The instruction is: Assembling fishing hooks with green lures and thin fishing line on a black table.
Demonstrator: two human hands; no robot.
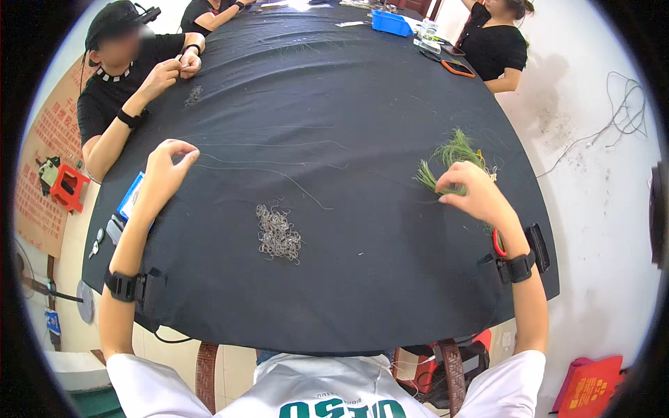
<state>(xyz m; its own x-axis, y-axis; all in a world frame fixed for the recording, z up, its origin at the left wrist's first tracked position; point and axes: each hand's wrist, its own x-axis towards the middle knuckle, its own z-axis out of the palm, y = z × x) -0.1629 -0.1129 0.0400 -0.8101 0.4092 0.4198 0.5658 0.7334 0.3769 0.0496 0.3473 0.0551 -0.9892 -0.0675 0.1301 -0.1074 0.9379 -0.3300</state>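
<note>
Pale threads (268, 171) are trailing from the left grip (166, 167) toward three o'clock over the black-covered worktop (334, 299); thumb and fingertips are pinching their ends. Taking the hooks (279, 237) as the clock's centre, with twelve at the far end, I'm seeing that grip at ten. The hooks are lying in a tangled grey heap, just nearer the wearer than the lowest thread.

At two, the right grip (477, 188) is overlapping a green bundle (456, 148), its thumb and forefinger curling toward each other; I can't tell whether they're grasping a strand. A red loop (499, 242) is showing at that wrist, around three.

Between nine and ten, a blue packet (129, 196) is resting beside the left forearm. Between ten and eleven, a co-worker (104, 104) is sitting with hands together, a small dark heap (194, 95) lying nearby. Around one, a blue tray (391, 23) is standing; between one and two, an orange-edged phone (458, 68) is lying near another person (493, 45).
</note>
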